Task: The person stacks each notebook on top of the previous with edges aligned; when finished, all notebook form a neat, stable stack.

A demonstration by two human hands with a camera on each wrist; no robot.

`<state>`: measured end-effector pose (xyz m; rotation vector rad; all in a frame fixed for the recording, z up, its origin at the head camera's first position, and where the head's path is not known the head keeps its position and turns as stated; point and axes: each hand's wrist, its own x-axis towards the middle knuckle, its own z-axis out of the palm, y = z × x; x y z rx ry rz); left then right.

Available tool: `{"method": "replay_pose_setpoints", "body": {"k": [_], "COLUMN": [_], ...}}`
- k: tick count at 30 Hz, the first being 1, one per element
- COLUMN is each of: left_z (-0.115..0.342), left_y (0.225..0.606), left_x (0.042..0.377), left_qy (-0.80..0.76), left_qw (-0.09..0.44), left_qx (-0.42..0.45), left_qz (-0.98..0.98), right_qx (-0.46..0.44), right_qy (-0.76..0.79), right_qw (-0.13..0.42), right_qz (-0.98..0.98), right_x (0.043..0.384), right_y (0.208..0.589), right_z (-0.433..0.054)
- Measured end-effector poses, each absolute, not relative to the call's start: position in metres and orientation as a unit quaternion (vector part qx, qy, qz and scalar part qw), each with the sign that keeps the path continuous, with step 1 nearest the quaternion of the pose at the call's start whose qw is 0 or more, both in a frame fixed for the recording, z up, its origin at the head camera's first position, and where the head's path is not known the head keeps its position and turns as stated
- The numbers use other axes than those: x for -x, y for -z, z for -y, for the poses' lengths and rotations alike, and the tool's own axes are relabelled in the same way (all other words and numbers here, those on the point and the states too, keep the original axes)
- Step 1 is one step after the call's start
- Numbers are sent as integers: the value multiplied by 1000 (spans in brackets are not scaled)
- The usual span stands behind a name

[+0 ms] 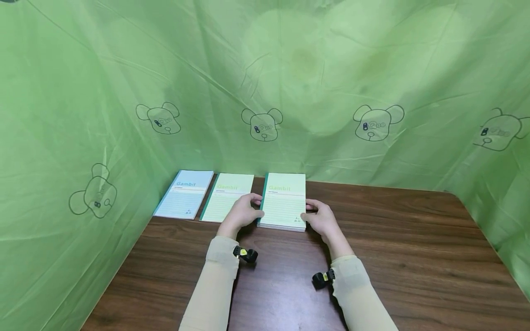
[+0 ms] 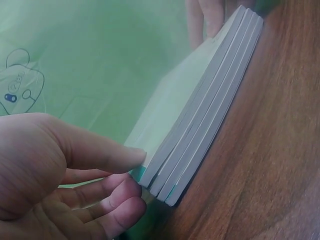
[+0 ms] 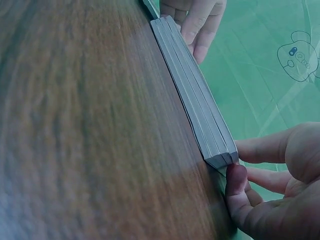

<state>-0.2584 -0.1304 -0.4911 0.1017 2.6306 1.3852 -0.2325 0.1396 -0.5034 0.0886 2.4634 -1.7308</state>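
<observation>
A stack of several notebooks (image 1: 284, 204) with a pale green cover and dark green spine on top lies at the far middle of the table. My left hand (image 1: 242, 212) grips its spine side, the thumb (image 2: 131, 159) over the cover's near corner and the other fingers curled beside the spine. At the opposite side, my right hand (image 1: 324, 221) holds the near right corner, with the thumb (image 3: 236, 179) against the stacked edges. In both wrist views the grey page edges (image 2: 200, 115) line up closely, slightly uneven at the corner.
Left of the stack lies a single pale green notebook (image 1: 225, 197), partly behind the left hand. Beyond it lies a blue notebook (image 1: 182, 195). A green curtain (image 1: 314, 82) with bear drawings encloses the brown wooden table (image 1: 414, 248) at the back and sides.
</observation>
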Motion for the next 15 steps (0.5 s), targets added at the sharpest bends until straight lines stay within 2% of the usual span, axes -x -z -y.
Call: {"method": "replay_pose_setpoints", "body": {"k": [4,11,15], "left_z": [133,144,156], "left_y": [491,491,489], "left_x": [259,260,260], "left_qy": [-475,-516,-534], "left_qw": [88,103,87], "left_qx": [-30,-18,-25], "left_qz": [-875,-850,-840], "right_qx": [-35,-44,-30], "right_qy": [555,515,517], "right_qw": [59,12,6], "right_qz": [-829,-856,-856], "right_x": [232,231,228], "right_y": [501,491,484], "right_z": [-137,-131,-123]}}
